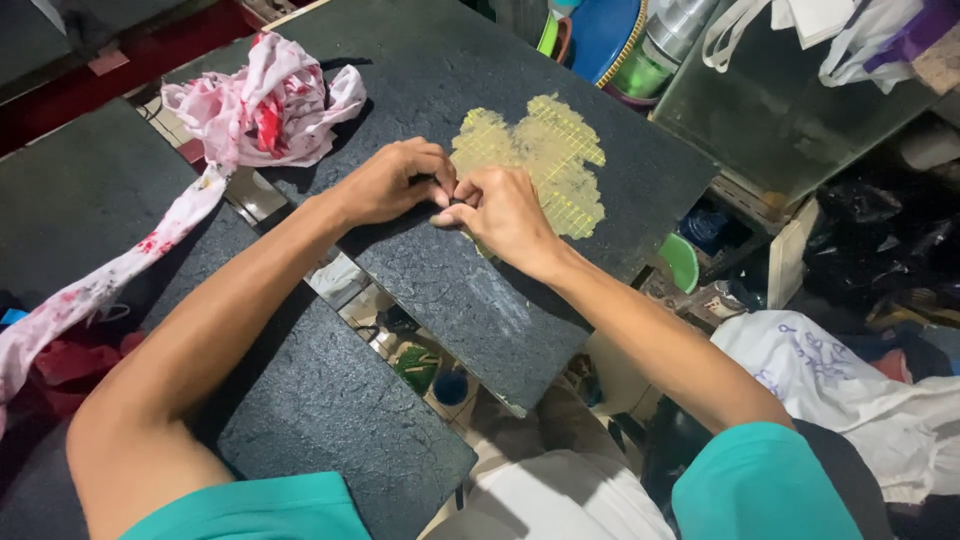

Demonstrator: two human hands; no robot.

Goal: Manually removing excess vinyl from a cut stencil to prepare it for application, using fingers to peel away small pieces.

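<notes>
Black board (470, 290): the large dark slab under both hands, set at a slant; it looks stiff, flat and fairly heavy, with a rough coated face that would not slip.
Yellow patch (535, 160): on the board's far half, a ragged area where gridded yellow shows through; the coating beside it looks thin and likely to tear or flake.
Stained cloth (262, 105): off the board's far-left corner, soft, crumpled, white with red marks.
Left hand (390, 180): on the board just left of the patch, fingers curled tight.
Right hand (500, 210): touching the left, fingertips pinched narrow at the patch's near edge.
Best hold: judged, a fine nail pinch at that edge.
Hidden: whatever is pinched is too small to tell; the fingers cover it.
</notes>
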